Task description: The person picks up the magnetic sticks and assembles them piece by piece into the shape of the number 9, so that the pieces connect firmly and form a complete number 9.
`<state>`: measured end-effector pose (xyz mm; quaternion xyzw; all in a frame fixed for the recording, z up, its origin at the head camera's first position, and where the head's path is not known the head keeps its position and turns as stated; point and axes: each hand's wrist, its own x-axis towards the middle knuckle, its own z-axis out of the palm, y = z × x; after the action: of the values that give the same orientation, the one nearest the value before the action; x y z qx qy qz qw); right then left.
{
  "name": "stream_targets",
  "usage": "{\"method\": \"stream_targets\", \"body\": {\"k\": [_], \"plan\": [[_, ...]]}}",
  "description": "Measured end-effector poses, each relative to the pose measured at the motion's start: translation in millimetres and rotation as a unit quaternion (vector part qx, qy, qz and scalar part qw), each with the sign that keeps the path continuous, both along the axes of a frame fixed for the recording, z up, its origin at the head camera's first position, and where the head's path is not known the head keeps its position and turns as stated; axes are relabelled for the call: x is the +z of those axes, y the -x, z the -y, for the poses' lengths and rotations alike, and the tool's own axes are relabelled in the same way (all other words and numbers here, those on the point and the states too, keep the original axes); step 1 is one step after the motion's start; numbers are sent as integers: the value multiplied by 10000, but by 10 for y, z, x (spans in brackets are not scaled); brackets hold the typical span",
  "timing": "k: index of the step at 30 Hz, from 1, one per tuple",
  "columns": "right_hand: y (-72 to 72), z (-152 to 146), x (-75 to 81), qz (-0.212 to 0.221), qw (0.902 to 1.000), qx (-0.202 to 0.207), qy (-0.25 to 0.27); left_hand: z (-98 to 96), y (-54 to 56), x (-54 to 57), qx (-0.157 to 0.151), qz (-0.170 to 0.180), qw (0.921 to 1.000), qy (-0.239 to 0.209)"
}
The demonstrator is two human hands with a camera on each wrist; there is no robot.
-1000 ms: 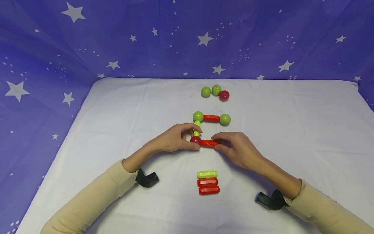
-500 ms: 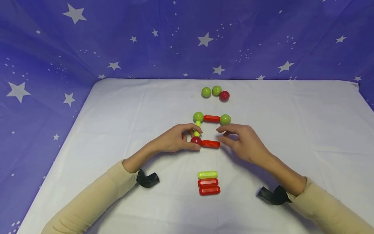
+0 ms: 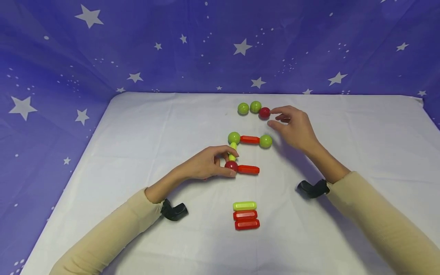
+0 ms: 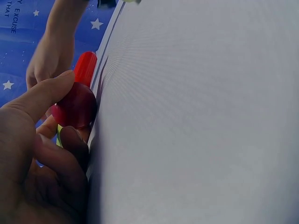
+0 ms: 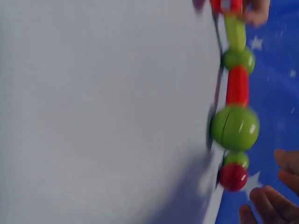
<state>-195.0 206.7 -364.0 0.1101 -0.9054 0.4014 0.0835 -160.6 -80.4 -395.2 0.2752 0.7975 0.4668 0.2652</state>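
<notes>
My left hand [image 3: 207, 162] grips a dark red ball [image 3: 231, 165], with the thumb on its near side and other fingers behind it. From that ball a yellow-green stick [image 3: 232, 154] runs back to a green ball [image 3: 234, 138], and a red stick [image 3: 248, 169] points right, its far end bare. A second red stick [image 3: 249, 139] links the back green ball to another green ball [image 3: 266, 141]. My right hand [image 3: 295, 128] reaches over the table, thumb and fingers apart, fingertips right by a loose red ball [image 3: 264, 113]. In the left wrist view, the thumb presses the held ball [image 4: 77, 106].
Two loose green balls [image 3: 255, 106] lie left of the loose red one at the back. Nearer me, a yellow-green stick [image 3: 245, 206] and two red sticks [image 3: 247, 224] lie in a stack of rows. A starry blue cloth [image 3: 192, 46] stands behind the white table [image 3: 154, 130].
My right hand has let go of the front red stick and moved back and right to the loose red ball. My left hand stays on the joined red ball.
</notes>
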Motion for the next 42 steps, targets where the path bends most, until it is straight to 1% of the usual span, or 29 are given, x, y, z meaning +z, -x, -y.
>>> {"method": "stream_targets", "body": {"k": [3, 6, 9, 12, 15, 21, 29, 34, 42], "plan": [[176, -26, -39, 166, 9998, -60, 77, 0, -1, -5, 0, -4, 10000, -9], [318, -33, -64, 405, 9991, -57, 121, -3, -1, -12, -16, -2, 10000, -41], [412, -27, -77, 766, 9970, -46, 65, -6, -2, -12, -12, 16, 10000, -66], [461, -18, -94, 1051, 9944, -48, -24, -11, -1, -10, 2, 19, 10000, -45], [481, -17, -115, 1153, 9932, -23, -148, -18, 1, -8, 4, 19, 10000, -29], [490, 4, -150, 1039, 9942, 106, -263, -13, 4, 5, 24, 32, 10000, -41], [492, 14, -160, 955, 9942, 53, -491, -7, 5, 11, 4, 85, 9999, -67], [498, 12, -170, 944, 9941, 46, -530, -1, 6, 4, 10, 100, 9999, -75], [516, 5, -175, 941, 9939, 86, -566, -8, 12, -4, 20, -18, 10000, -5]]}}
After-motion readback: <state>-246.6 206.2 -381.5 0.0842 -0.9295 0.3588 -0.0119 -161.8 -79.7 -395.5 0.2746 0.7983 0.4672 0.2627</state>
